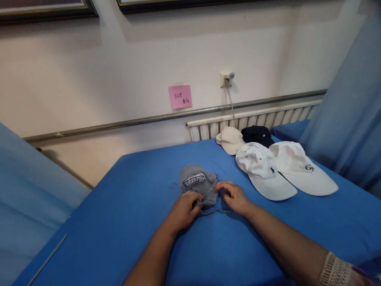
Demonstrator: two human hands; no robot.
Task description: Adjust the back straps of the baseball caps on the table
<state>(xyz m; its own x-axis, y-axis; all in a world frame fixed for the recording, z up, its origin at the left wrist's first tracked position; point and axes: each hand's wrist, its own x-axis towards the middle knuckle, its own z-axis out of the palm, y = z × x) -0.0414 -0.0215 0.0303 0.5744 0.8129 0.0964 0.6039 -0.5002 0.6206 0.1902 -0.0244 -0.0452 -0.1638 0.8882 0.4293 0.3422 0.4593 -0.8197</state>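
Observation:
A grey cap (195, 180) with white lettering on its crown lies on the blue-covered table (127, 222). My left hand (186, 208) has its fingers closed on the near left edge of this cap. At the cap's right edge, my right hand (235, 198) has curled fingers pinching the fabric, though the thumb partly covers the contact. A thin strap (212, 211) sticks out along the near side, between my hands.
Behind my right hand sit a white cap with a small horse emblem (257, 163), a larger white cap (293, 159), a cream cap (229, 137) and a dark navy cap (257, 133). A thin stick (47, 259) lies at the table's left edge. Blue curtains (351, 107) hang on both sides.

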